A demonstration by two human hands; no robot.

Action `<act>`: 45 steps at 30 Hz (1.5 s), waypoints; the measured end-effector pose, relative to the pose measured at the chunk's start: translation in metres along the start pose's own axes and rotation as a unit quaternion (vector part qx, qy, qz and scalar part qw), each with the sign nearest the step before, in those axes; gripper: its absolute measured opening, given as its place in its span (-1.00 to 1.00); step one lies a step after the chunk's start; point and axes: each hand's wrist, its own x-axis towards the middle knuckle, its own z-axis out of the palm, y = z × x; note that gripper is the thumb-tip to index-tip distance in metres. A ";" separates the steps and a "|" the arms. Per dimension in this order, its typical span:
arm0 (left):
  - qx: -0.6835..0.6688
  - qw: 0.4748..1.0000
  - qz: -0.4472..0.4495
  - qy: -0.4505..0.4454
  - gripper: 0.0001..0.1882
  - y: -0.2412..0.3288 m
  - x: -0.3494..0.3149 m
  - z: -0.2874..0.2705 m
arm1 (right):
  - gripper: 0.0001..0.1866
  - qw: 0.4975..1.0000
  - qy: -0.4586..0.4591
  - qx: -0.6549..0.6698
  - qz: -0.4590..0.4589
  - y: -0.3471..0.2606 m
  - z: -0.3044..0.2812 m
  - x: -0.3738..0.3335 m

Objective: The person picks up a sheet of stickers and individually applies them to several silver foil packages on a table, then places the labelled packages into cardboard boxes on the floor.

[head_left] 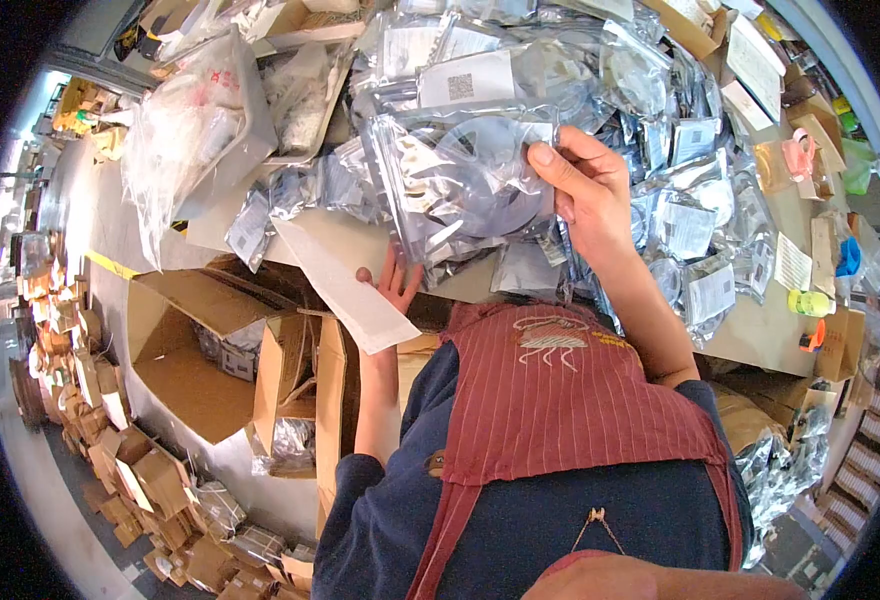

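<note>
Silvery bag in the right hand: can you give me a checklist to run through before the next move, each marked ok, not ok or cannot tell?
1. Silvery bag gripped: ok, the right hand pinches its right side with the thumb in front.
2. White paper with the left hand: ok, it lies across that hand.
3. A hand free of things: not ok, one has the bag, the other the paper.
4. Bag clear of the heap of bags behind it: cannot tell from this one view.
5. Cardboard box at left open: ok, its flaps stand apart.
</note>
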 end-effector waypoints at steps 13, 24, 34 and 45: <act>0.048 0.998 0.026 -0.009 -0.68 -0.012 0.008 0.002 | -0.89 0.973 -0.170 -0.154 0.017 -0.047 -0.036 0.048; 0.044 0.997 0.028 0.050 -0.70 -0.019 0.004 0.031 | -0.69 0.995 0.059 -0.034 -0.074 -0.044 -0.056 0.088; 0.199 0.980 0.000 0.005 -0.68 -0.014 0.015 0.023 | -0.76 0.996 -0.061 -0.057 0.013 -0.004 -0.059 0.022; 0.456 0.886 0.083 -0.024 -0.74 -0.061 0.028 0.114 | -0.72 0.994 -0.062 -0.089 -0.019 0.000 -0.065 -0.012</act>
